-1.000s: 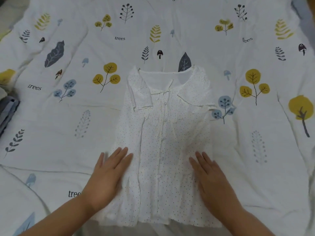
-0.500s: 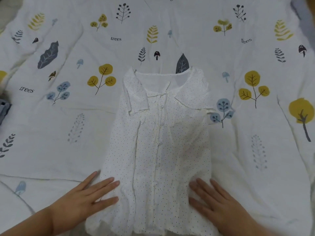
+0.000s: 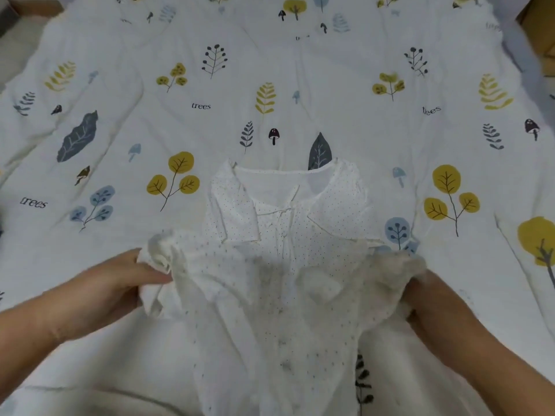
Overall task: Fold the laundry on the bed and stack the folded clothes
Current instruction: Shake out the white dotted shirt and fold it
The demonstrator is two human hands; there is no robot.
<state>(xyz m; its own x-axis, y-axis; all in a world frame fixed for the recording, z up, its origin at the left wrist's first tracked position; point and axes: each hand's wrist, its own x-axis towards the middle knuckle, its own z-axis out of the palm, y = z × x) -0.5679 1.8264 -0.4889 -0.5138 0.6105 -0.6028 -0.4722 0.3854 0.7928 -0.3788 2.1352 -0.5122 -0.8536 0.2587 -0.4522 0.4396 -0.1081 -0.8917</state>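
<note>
A white dotted blouse lies on the bed, collar at the far end, sleeves folded in. Its lower part is lifted and carried up over the middle of the garment. My left hand grips the hem's left corner, fingers curled round the bunched cloth. My right hand grips the hem's right corner, mostly covered by the fabric. The raised hem hangs blurred between the two hands.
The bed is covered by a white quilt printed with yellow trees, blue leaves and mushrooms. A brown edge shows at the top right corner and something grey at the top left.
Both hands went from pressing flat on the blouse's lower part to gripping the hem corners. They have lifted the hem up and away from me, toward the collar.
</note>
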